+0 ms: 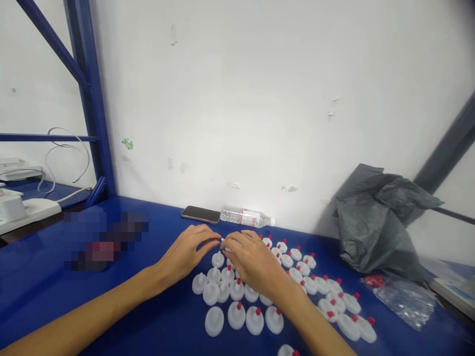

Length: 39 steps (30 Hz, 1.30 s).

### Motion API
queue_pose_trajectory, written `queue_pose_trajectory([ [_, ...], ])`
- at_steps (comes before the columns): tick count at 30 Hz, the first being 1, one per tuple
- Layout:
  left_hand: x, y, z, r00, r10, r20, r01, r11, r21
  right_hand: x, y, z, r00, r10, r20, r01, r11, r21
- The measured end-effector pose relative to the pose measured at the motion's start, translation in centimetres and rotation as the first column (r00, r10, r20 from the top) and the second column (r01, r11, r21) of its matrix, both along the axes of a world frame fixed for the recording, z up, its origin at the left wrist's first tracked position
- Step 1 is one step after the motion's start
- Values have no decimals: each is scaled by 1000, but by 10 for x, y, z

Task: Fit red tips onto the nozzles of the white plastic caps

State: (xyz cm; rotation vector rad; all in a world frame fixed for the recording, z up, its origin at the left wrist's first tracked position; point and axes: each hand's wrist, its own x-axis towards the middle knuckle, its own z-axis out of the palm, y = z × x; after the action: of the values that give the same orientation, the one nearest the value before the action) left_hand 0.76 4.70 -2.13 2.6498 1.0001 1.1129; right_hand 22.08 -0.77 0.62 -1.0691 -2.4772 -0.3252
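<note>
My left hand pinches a small red cap between thumb and fingertips. Facing it, my right hand is closed around a white nozzle lid, mostly hidden by the fingers; its pale tip points at the red cap. Whether cap and tip touch I cannot tell. Below and around both hands lie many round white nozzle lids. Several carry red caps, such as the capped lid near the front. Others show a bare nozzle, like the uncapped lid at the left of the group.
Against the wall lie a phone and a clear plastic bottle on its side. A grey plastic bag stands at the right, with a clear bag holding something red before it. A blue post rises at the left.
</note>
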Motion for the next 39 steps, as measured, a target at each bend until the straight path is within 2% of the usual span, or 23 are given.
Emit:
queue_pose_trajectory([
  [14,2,-8,2,991,-92,98,98,993,-65,-1,-2,1,999,28,-30,-28,1000,10],
  [21,3,-9,5,990,-22,137,40,990,-133,0,-4,6,962,72,-263,-68,997,23],
  [28,-1,-12,6,996,-74,58,79,993,-92,-3,-8,5,945,118,-305,-115,993,28],
  [34,-1,-20,15,990,-110,87,124,975,-183,-4,-7,0,955,164,-248,-136,983,126],
  [39,-1,-24,15,975,-122,185,179,925,-335,-3,-3,-8,964,177,-198,-147,976,160],
])
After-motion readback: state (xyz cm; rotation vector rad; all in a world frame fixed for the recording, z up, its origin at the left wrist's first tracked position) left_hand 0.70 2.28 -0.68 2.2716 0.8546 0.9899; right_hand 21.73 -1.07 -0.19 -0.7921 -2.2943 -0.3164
